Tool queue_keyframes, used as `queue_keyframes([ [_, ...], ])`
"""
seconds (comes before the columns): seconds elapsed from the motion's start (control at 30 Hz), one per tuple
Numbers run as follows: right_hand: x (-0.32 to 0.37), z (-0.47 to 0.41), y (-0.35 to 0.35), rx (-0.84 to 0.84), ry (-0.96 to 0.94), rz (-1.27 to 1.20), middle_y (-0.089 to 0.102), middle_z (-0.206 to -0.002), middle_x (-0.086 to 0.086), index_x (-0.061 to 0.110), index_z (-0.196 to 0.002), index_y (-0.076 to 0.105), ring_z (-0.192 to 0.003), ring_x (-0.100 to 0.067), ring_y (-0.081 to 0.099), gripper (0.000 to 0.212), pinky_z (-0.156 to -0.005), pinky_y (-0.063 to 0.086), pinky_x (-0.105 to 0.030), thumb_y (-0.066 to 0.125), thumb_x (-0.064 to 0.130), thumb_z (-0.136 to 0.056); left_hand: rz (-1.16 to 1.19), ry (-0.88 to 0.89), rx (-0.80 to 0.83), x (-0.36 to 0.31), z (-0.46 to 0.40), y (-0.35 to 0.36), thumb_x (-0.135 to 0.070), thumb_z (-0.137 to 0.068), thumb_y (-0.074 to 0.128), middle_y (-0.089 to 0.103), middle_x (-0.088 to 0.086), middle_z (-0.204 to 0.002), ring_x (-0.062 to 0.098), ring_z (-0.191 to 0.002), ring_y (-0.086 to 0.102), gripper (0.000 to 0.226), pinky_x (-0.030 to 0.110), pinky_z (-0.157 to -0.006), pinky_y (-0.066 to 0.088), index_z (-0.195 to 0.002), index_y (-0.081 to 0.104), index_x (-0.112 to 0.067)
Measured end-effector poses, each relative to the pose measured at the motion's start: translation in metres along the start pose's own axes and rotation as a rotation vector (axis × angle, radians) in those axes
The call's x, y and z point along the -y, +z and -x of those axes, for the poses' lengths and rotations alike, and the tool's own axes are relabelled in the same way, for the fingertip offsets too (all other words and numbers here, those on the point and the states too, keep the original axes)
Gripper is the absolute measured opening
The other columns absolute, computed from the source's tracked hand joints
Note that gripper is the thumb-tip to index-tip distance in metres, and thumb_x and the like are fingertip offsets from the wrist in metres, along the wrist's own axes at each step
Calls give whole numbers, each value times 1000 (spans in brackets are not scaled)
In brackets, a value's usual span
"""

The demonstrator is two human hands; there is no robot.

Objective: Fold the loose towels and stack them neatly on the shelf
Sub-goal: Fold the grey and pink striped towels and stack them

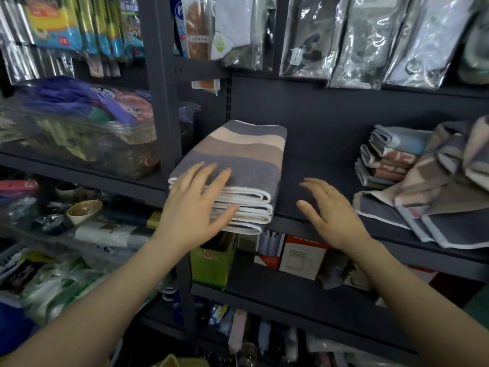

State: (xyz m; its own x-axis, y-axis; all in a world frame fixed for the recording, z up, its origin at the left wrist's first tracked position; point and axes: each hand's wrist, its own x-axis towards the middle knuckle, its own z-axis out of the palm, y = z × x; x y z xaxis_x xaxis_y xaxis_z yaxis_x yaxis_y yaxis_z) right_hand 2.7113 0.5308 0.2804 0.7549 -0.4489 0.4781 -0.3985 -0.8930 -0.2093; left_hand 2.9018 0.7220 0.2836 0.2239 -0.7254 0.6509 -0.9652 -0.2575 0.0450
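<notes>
A folded towel (246,152) with grey, beige and brown stripes lies on the dark shelf (312,178), its layered white edges facing me. My left hand (195,205) rests flat on its near left corner, fingers spread and straight. My right hand (330,210) hovers open over the bare shelf just right of the towel, touching nothing. At the right, a loose grey and beige towel (447,186) lies crumpled and spills over the shelf edge. Behind it stands a small stack of folded towels (386,157) in blue, pink and grey.
A dark upright post (161,102) borders the shelf on the left, with a clear bin of goods (79,128) beyond it. Packaged items (344,35) hang above. Boxes (301,258) and a green carton (211,263) stand on the shelf below.
</notes>
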Motion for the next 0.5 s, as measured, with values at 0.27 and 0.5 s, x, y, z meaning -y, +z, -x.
queue_keyframes([
  [0.27,-79,33,-75,-407,108,304,61,-104,-22,-1,-94,64,-92,-43,56,17,-76,46,-46,60,10,-83,315,229,-63,-105,-52,-3,-32,-86,50,64,7,-107,26,-93,62,44,35,-67,53,-124,55,-9],
  [0.5,-184,62,-135,-288,522,496,46,-126,-26,-3,-116,48,-115,-44,41,48,-87,38,-53,63,26,-82,407,329,-4,-186,-86,29,-24,-89,55,60,4,-113,22,-98,59,42,39,-71,51,-129,50,-12],
])
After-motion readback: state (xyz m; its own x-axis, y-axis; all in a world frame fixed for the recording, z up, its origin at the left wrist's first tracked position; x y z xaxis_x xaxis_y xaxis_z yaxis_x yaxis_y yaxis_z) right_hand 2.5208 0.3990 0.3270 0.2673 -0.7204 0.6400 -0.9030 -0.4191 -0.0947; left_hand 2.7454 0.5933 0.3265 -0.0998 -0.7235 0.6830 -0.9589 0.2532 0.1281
